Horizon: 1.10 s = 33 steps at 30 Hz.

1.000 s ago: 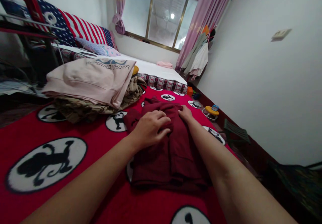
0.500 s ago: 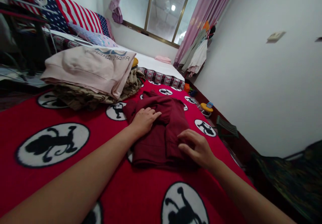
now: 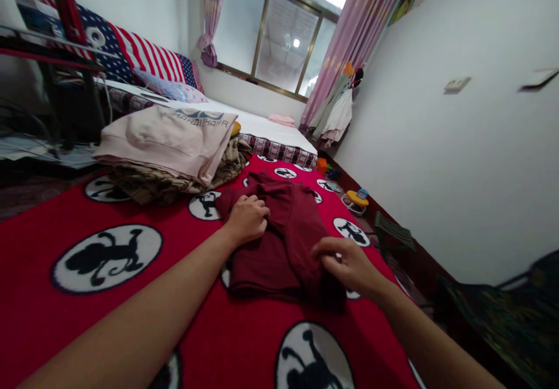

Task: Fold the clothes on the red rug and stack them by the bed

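Note:
A maroon sweatshirt (image 3: 273, 249), partly folded and wrinkled, lies on the red blanket (image 3: 196, 331) with its black-and-white monkey ovals. On its left side rests my left hand (image 3: 248, 220), fingers curled and closed on the cloth. My right hand (image 3: 345, 261) is at the right edge, thumb and fingers pinched together on the fabric; the fingertips are slightly blurred. Left of the sweatshirt, a folded pale pink sweatshirt (image 3: 166, 141) with lettering tops a pile of camouflage clothing (image 3: 174, 185).
Behind the blanket stretches a white-topped bed (image 3: 257, 122) under the window. A small desk (image 3: 52, 57) stands at the left. Along the right wall are a yellow-seated stool (image 3: 356, 198), a dark green folding stool (image 3: 393, 232) and a camouflage-covered item (image 3: 502, 313). Clothes (image 3: 336, 112) hang by the curtain.
My left fingers have curled inward on the cloth. My right hand has shifted slightly down, and the sweatshirt's right part lies flatter and slants outward. The view has tilted up a little.

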Tool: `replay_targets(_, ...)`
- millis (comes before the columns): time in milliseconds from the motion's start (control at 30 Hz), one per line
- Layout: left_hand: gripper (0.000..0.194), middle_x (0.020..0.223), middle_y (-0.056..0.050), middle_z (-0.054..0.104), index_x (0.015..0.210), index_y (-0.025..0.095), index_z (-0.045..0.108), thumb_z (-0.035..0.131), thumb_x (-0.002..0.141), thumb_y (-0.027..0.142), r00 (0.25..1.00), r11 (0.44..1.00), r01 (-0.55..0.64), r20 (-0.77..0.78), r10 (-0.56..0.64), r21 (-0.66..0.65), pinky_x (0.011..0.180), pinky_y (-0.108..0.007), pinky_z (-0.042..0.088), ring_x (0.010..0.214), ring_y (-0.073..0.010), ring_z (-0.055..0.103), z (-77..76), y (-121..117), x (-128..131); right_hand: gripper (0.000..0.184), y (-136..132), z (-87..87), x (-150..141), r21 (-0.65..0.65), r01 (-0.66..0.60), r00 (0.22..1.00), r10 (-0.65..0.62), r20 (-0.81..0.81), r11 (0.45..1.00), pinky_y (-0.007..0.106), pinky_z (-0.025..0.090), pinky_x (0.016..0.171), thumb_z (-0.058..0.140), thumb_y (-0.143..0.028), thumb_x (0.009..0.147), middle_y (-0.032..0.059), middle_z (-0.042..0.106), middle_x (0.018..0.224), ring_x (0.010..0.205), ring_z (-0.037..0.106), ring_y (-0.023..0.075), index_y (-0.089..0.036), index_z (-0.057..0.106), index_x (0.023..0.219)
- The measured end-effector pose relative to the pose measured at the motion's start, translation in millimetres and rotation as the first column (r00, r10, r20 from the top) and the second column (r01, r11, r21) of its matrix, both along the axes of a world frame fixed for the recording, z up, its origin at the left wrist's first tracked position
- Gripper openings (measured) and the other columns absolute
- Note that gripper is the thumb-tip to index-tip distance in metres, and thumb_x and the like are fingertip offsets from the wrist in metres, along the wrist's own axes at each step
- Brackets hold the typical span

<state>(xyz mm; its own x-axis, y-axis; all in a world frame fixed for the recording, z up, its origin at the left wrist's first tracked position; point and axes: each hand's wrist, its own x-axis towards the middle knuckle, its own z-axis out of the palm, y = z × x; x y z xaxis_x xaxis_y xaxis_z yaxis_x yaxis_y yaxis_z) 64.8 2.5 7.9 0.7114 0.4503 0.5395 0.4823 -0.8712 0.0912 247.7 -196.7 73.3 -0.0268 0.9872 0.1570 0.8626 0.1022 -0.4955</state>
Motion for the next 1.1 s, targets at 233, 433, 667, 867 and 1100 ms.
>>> replay_targets(233,0.028,0.098,-0.005,0.07,0.094,0.02,0.071,0.043,0.091,0.023,0.943,0.993,-0.042,0.324,0.076,-0.11,0.088,-0.036,0.045,0.096,-0.021,0.062,-0.2,6.3,-12.2,0.05,119.5,-43.0,-9.2,0.223,0.263,0.963,-0.269,-0.006,0.939,0.045,0.03,0.114,0.05,-0.03,0.088,0.0088,0.048,0.148,0.138,0.041,0.0229,-0.021,0.054,0.137)
replay_targets(433,0.034,0.113,-0.012,0.066,0.115,0.018,0.064,0.044,0.088,0.02,0.779,0.865,-0.444,0.377,0.501,-0.234,0.094,-0.038,0.047,0.108,-0.0257,0.061,5.0,36.4,-52.9,0.046,138.4,-87.3,-6.2,0.105,0.276,0.919,-0.295,0.263,0.955,0.061,0.018,0.115,0.043,-0.042,0.096,0.0045,0.035,0.156,0.147,0.024,0.029,-0.03,0.051,0.14)
replay_targets(667,0.059,0.103,-0.019,0.072,0.113,0.018,0.067,0.053,0.08,0.065,0.75,0.663,-0.619,-0.066,0.658,-0.421,0.078,-0.041,0.052,0.098,-0.0355,0.068,5.7,35.8,-58.3,0.037,134.2,-87.9,4.2,0.188,0.255,0.947,-0.284,0.149,0.949,0.062,0.023,0.113,0.05,-0.037,0.094,0.0056,0.047,0.149,0.143,0.033,0.0277,-0.03,0.061,0.129)
replay_targets(867,0.024,0.102,-0.011,0.074,0.101,0.018,0.069,0.058,0.082,0.028,0.824,0.782,-0.379,0.203,0.528,-0.495,0.088,-0.038,0.052,0.099,-0.0273,0.068,14.0,31.2,-56.8,0.034,134.1,-90.8,6.5,0.211,0.235,0.962,-0.258,0.09,0.949,0.061,0.023,0.113,0.052,-0.036,0.093,0.0063,0.05,0.146,0.142,0.035,0.0268,-0.029,0.064,0.124)
replay_targets(1100,0.035,0.117,-0.006,0.065,0.122,0.015,0.049,0.049,0.091,0.033,0.375,0.785,-0.127,0.703,0.604,-0.606,0.074,-0.038,0.057,0.093,-0.022,0.067,59.4,52.3,-132.1,0.036,132.5,-89.7,6.3,0.267,0.244,0.968,-0.249,-0.016,0.932,0.058,0.025,0.112,0.051,-0.037,0.093,0.0095,0.054,0.142,0.139,0.039,0.0277,-0.023,0.064,0.123)
